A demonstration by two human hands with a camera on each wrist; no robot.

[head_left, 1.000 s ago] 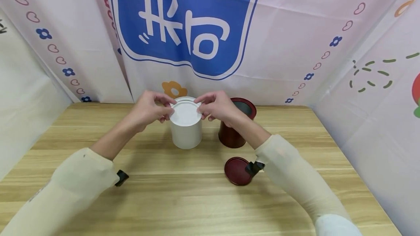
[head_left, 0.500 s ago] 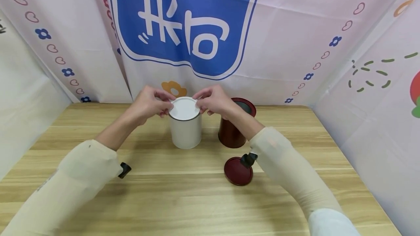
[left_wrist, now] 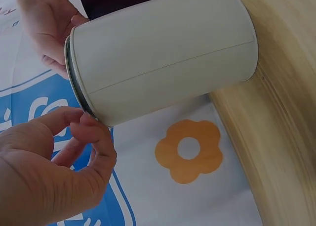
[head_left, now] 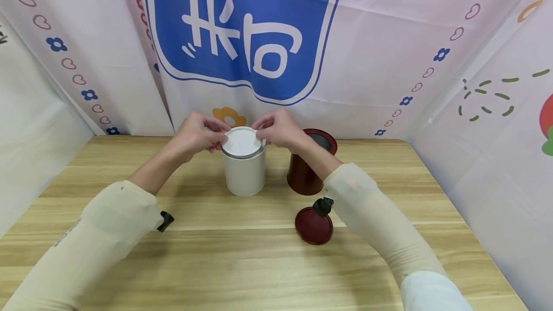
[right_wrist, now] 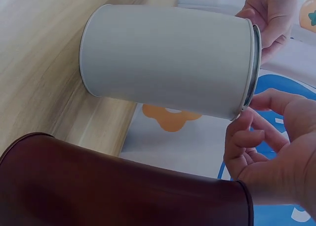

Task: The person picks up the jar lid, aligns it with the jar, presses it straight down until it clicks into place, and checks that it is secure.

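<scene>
A white canister (head_left: 245, 175) stands upright near the back edge of the table, and its round white lid (head_left: 242, 141) lies over the mouth. Both wrist views show a dark gap between the lid's edge (right_wrist: 256, 58) and the canister's rim along one side. My left hand (head_left: 196, 136) pinches the lid's edge from the left with thumb and fingers. From the right, my right hand (head_left: 278, 131) pinches the opposite edge. Beside the right forearm stands a dark red canister (head_left: 302, 176), its top uncovered. A dark red lid (head_left: 313, 227) lies flat on the table in front of it.
The wooden table (head_left: 207, 263) reaches back to a hanging white cloth (head_left: 358, 61) with a blue printed sign. Printed cloth also closes off the left and right sides. The dark red canister stands close beneath the right forearm.
The white lid has gone from tilted toward the front to nearly level over the canister, its near edge rising off the front rim. Both hands shifted slightly back with it.
</scene>
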